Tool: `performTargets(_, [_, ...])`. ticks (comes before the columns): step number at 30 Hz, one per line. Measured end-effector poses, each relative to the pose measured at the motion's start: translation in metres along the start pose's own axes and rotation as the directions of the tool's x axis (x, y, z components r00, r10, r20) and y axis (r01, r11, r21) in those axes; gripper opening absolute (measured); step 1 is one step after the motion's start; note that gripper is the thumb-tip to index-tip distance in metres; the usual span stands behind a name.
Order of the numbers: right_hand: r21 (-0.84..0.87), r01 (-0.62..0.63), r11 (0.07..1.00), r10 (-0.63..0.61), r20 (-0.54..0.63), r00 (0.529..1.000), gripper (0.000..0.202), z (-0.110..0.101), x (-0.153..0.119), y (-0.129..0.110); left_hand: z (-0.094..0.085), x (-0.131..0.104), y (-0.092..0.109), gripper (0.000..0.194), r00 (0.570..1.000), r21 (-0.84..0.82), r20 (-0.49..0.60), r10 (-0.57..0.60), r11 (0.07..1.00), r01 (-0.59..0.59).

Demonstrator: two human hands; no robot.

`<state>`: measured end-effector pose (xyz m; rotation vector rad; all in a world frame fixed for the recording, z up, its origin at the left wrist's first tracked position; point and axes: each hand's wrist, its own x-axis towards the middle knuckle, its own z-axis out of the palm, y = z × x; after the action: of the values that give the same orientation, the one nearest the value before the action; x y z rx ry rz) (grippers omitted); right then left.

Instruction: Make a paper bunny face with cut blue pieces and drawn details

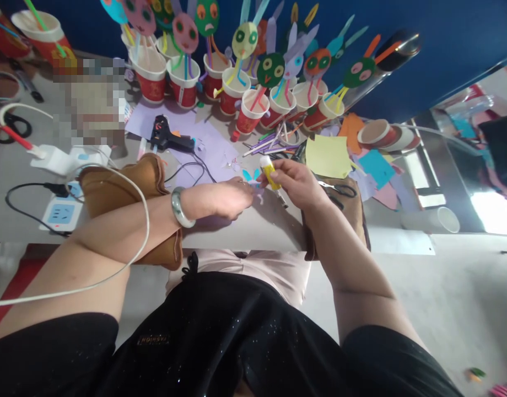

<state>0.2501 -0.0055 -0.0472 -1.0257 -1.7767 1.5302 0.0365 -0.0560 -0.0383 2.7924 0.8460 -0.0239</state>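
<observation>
My right hand (297, 181) is closed around a yellow glue stick (271, 176), its white end tilted up and to the left. Close by, the fingers of my left hand (222, 199) are pinched at the edge of a small purple and blue paper cutout (251, 175). Part of that cutout is hidden behind the fingers. Both hands meet over the front of the table, nearly touching. Under my right hand, a small dark-ended item (282, 199) lies on the tabletop; its kind I cannot make out.
Red paper cups (151, 80) with paper rabbit heads on bent straws stand along the back. A black glue gun (168, 135) lies on purple paper. Scissors (340, 190) rest on a brown cushion at right. A power strip (61, 214) and white cable (146, 220) are at left.
</observation>
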Motion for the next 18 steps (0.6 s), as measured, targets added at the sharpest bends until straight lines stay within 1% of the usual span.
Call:
performTargets(1, [-0.002,0.036,0.999,-0.036,-0.021,0.999,0.047,0.001,0.009,-0.001,-0.002,0.001,0.001,0.019,0.998,0.047,0.057,-0.008,0.999,0.005])
performTargets(3, [-0.025,0.126,0.992,-0.128,-0.109,0.986,0.047,0.001,0.032,0.004,-0.007,0.002,0.003,0.019,0.99,0.079,0.138,-0.025,0.997,0.015])
performTargets(5, [-0.129,0.215,0.968,-0.241,-0.237,0.941,0.044,-0.003,0.057,0.014,-0.011,0.003,0.005,0.019,0.986,0.073,0.165,-0.028,0.997,0.017])
performTargets(7, [-0.277,0.228,0.933,-0.314,-0.323,0.893,0.041,-0.009,0.081,0.027,-0.013,0.004,0.006,0.02,0.985,0.064,0.17,-0.026,0.998,0.015])
performTargets(9, [-0.375,0.211,0.903,-0.358,-0.383,0.852,0.038,-0.014,0.102,0.04,-0.014,0.003,0.005,0.019,0.986,0.054,0.167,-0.021,0.998,0.012])
performTargets(12, [-0.49,0.162,0.857,-0.387,-0.402,0.83,0.035,-0.017,0.122,0.054,-0.012,0.003,0.004,0.015,0.99,0.038,0.141,-0.017,0.999,0.012])
performTargets(15, [-0.604,0.111,0.789,-0.402,-0.371,0.837,0.033,-0.015,0.13,0.061,-0.01,0.003,0.002,0.013,0.993,0.033,0.114,-0.016,0.999,0.013])
performTargets(18, [-0.689,0.056,0.722,-0.402,-0.352,0.845,0.029,-0.012,0.134,0.063,-0.01,0.004,0.0,0.012,0.994,0.011,0.106,-0.02,1.0,0.019])
